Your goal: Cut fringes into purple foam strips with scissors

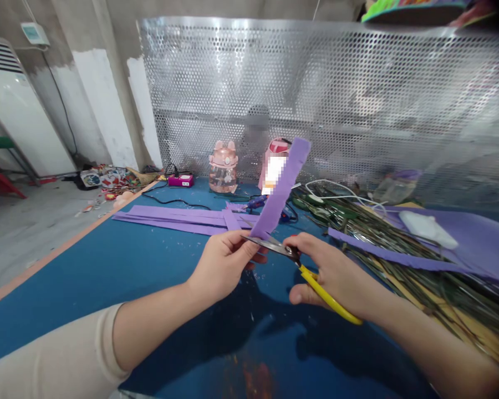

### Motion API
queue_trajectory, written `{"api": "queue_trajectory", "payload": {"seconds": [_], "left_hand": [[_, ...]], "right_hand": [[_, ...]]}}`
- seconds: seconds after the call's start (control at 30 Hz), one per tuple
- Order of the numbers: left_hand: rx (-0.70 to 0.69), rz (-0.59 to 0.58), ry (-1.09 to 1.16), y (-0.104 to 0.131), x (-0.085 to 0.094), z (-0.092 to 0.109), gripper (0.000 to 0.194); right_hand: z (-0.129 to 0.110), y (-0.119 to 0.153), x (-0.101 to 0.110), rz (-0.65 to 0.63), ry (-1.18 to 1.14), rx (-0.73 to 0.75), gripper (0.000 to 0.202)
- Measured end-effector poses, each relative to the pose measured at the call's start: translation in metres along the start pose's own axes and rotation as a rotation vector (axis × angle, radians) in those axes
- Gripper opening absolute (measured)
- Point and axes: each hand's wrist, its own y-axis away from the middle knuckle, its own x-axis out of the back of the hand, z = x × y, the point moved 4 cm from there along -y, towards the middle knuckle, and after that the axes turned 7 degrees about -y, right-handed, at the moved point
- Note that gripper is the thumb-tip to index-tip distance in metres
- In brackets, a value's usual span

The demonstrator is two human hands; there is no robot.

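Observation:
A purple strip [283, 185] rises at a slant from my left hand [222, 263], whose thumb and fingers pinch its lower end. My right hand [336, 274] holds scissors with yellow handles [328, 299]. The scissor blades lie across the bottom of the strip, right at my left fingertips. Small cuts show along the strip's lower edge. Behind my left hand, a stack of purple strips [170, 218] lies flat on the blue table [149, 266].
Green stems [382, 249] cover the table's right side, with purple sheets [474, 233] and a white block [427, 228] nearby. At the back stand a pink bottle [223, 169], a magenta socket box [180, 180] and a perforated metal panel [199, 72]. Black cable runs behind the strips.

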Motion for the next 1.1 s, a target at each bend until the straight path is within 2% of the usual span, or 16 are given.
{"api": "queue_trajectory", "payload": {"seconds": [0.13, 0.37, 0.63, 0.9, 1.1], "left_hand": [[-0.021, -0.024, -0.021, 0.0012, -0.0009, -0.0001, 0.018], [-0.003, -0.045, -0.030, 0.0015, -0.0032, -0.0005, 0.019], [-0.001, -0.061, -0.014, 0.0029, -0.0031, -0.0003, 0.021], [-0.017, -0.071, -0.002, 0.0032, -0.0028, -0.0001, 0.020], [-0.005, -0.076, -0.008, 0.0034, -0.0036, 0.0013, 0.022]], "right_hand": [[-0.0043, 0.0002, 0.0008, 0.021, 0.015, 0.053, 0.062], [-0.0078, 0.0007, 0.0013, -0.022, -0.045, 0.038, 0.041], [-0.0057, 0.0016, 0.0018, 0.049, -0.009, 0.063, 0.046], [-0.0064, 0.0012, 0.0038, 0.087, 0.036, 0.070, 0.043], [-0.0031, 0.0010, 0.0026, 0.067, 0.004, 0.037, 0.041]]}}
